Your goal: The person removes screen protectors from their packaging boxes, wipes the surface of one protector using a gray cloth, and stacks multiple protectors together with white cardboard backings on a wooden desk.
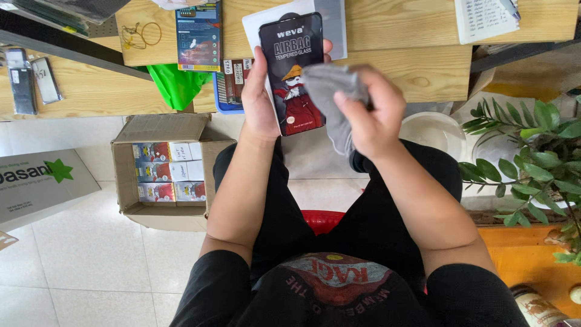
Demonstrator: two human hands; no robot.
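My left hand (259,100) holds a flat black package (292,66) with a red cartoon figure printed on it, upright in front of the wooden table edge. My right hand (372,112) grips a grey cloth (333,91) and presses it against the package's right side; the cloth hangs down below the hand. I sit on a red stool (324,219) with both forearms raised over my lap.
An open cardboard box (124,175) of small colourful packets stands on the tiled floor at left. A wooden table (399,36) carries a blue package (198,36), a white sheet and a notebook (484,18). A potted green plant (532,163) stands at right.
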